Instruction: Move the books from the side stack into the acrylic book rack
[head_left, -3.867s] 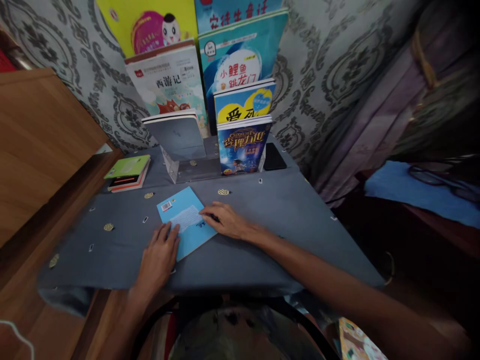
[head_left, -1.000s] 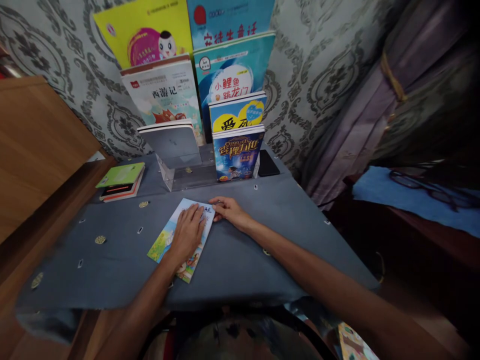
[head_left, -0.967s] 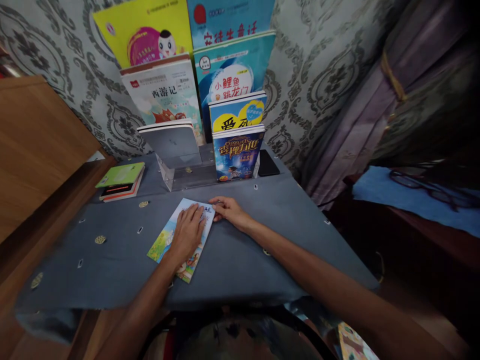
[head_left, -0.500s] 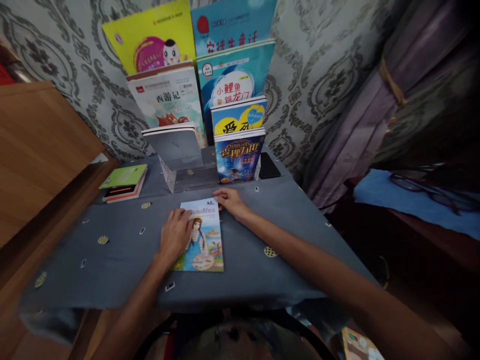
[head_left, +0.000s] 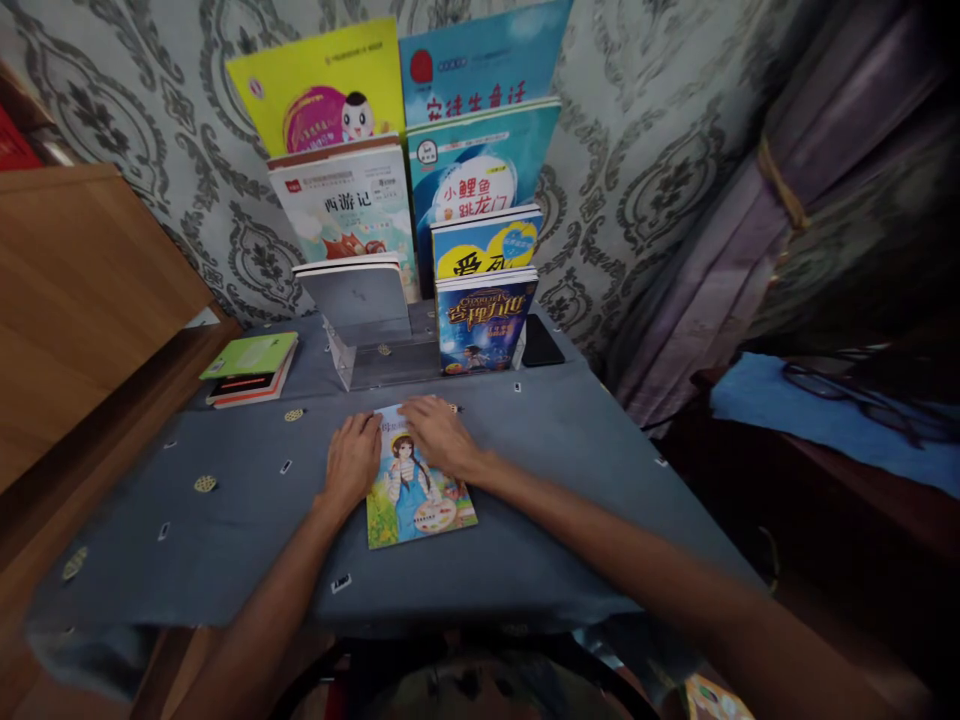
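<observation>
A thin picture-cover book (head_left: 420,490) lies face up on the cloth-covered table, showing a girl with braids and a paint palette. My left hand (head_left: 352,462) rests along the book's upper left edge, fingers stretched forward. Across its top right part lies my right hand (head_left: 439,437), fingers extended and covering some of the title. Neither hand has lifted the book. Just beyond them stands a clear display rack (head_left: 341,358) with books on its steps, among them a dark blue book (head_left: 482,325) and a grey-backed book (head_left: 360,303) at the front.
A small stack of books with a green one (head_left: 251,355) on top lies at the table's left. A black phone (head_left: 541,342) is right of the rack. Glasses (head_left: 855,395) lie on blue cloth at the far right. A wooden cabinet (head_left: 82,300) borders the left.
My right hand has moved left from beside the book's top right corner onto its cover. The book has turned slightly and sits a little further right. My left hand has slid to its edge.
</observation>
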